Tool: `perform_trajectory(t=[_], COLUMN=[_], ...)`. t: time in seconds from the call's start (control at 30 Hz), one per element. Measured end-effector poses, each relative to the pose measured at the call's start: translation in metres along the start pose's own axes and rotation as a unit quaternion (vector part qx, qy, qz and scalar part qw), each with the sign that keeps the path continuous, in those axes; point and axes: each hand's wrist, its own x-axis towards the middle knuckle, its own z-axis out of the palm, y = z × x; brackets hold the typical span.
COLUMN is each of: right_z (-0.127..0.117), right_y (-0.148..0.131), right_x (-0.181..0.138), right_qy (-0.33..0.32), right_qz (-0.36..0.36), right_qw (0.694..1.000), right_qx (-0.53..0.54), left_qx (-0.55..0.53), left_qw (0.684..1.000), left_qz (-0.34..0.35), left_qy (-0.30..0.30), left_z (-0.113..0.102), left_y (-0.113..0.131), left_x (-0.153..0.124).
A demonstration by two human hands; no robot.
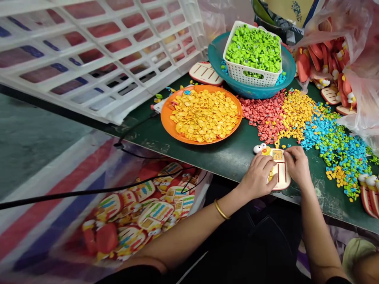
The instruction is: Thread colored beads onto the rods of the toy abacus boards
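Observation:
A cream toy board (283, 178) with red edging and slots lies at the table's front edge. It has bulging white eyes, an orange beak and a small picture panel near its top. My left hand (258, 176) is curled over the board's left side and grips it, with small yellow pieces (271, 173) showing by the fingers. At the upper right edge of the board, my right hand (297, 165) is closed in a pinch; what its fingertips hold, if anything, is hidden. Loose red pieces (264, 118), yellow pieces (296, 112) and blue and green pieces (334, 136) lie heaped behind the board.
An orange plate (167, 118) of yellow discs stands left of my hands. Behind it, a white basket (257, 77) of green pieces sits in a teal basin (217, 63). A white crate (118, 106) leans left. Finished-looking boards (155, 215) lie in a bag below; a black cable (89, 193) crosses it.

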Motion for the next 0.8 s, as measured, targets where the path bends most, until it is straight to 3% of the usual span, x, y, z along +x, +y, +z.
perform_trajectory(t=[0.1,0.2,0.27,0.47,0.67,0.8], right_z=[-0.002,-0.006,-0.005,0.006,-0.016,-0.010], right_y=[0.005,0.014,0.020,0.025,0.006,-0.004], right_x=[0.000,0.010,0.024,0.062,0.013,-0.016], right_qy=[-0.005,0.072,0.092,0.010,0.020,0.003], right_qz=[0.008,0.020,0.013,0.026,-0.009,-0.004], right_qw=[1.000,0.996,0.992,0.978,0.999,1.000], right_qx=[0.000,-0.040,-0.086,-0.206,-0.047,-0.023], left_qx=[0.014,0.025,0.022,-0.015,-0.052,-0.072], left_qw=[1.000,1.000,1.000,1.000,0.996,0.991], left_qz=[-0.004,-0.008,-0.010,0.005,0.025,0.045], left_qy=[-0.006,-0.003,-0.002,-0.014,-0.065,-0.105], left_z=[-0.001,-0.001,-0.001,-0.004,-0.010,-0.011], left_y=[0.001,0.002,0.002,-0.002,-0.008,-0.011], left_x=[0.000,0.001,0.001,-0.001,0.002,0.011])
